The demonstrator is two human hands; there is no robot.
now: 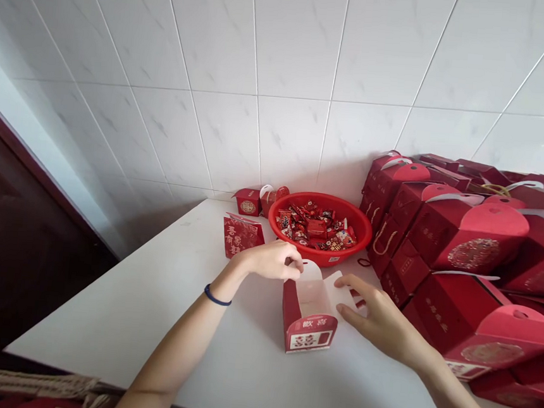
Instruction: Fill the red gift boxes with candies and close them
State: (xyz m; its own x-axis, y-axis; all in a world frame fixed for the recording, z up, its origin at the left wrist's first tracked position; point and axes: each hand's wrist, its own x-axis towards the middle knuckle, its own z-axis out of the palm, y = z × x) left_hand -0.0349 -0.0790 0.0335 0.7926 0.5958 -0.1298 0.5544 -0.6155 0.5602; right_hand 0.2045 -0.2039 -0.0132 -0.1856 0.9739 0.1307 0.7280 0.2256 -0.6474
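Observation:
A small red gift box [309, 321] with a white inside stands open on the white table [158, 308] in front of me. My left hand [271, 259] pinches the box's rounded white top flap at its far left corner. My right hand [376, 318] lies flat with fingers stretched out, its fingertips touching the box's right flap. Behind the box stands a red plastic basin [320, 227] filled with wrapped sweets.
A large pile of finished red gift boxes [467, 259] with handles fills the table's right side. A folded flat red box [241, 234] and two small red boxes [257, 201] stand left of the basin. White tiled wall behind, dark door at left.

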